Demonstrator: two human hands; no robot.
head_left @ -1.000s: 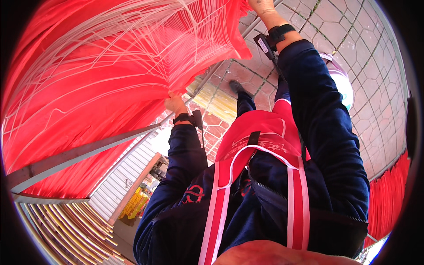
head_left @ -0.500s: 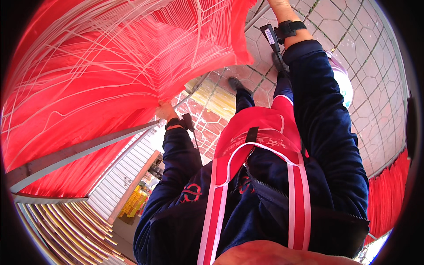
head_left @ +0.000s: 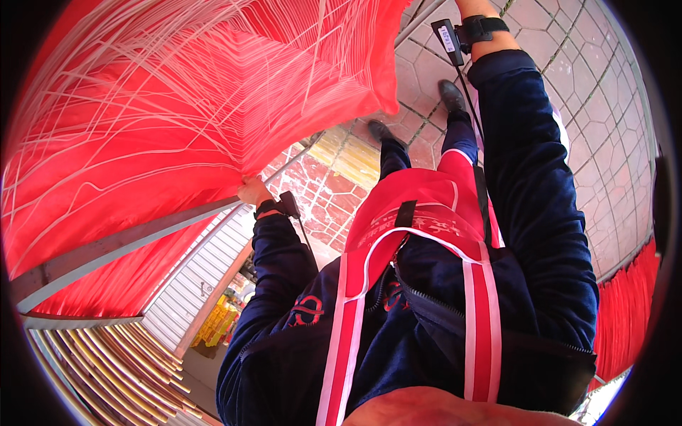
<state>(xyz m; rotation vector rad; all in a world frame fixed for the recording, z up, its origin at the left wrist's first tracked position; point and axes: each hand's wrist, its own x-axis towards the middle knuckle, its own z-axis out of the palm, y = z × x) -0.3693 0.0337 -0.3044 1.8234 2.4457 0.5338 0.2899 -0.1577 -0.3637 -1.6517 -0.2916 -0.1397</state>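
Note:
A large red sheet (head_left: 142, 149), apparently cloth, with many thin pale strands across it fills the upper left. My left hand (head_left: 252, 190) has its fingers closed at the lower edge of this sheet, where the strands bend to a crease. Close beside that hand is the far end of a grey metal bar (head_left: 128, 240); whether they touch I cannot tell. My right arm reaches forward past the sheet's right corner. Only the wrist side of my right hand (head_left: 474, 7) shows at the top edge, and its fingers are out of view.
More red hanging strips (head_left: 625, 312) line the right rim. Several pale curved rods (head_left: 106, 369) sit lower left, near a white ribbed panel (head_left: 181, 287) and yellow items (head_left: 217, 319). Paving (head_left: 590, 92) lies underfoot, with a yellow strip (head_left: 348, 156). A thin metal pole runs beside the sheet.
My left hand has moved a little left with the sheet's edge. My right arm has shifted slightly right and forward. The right foot shows more fully, and the round white thing behind my arm is mostly hidden.

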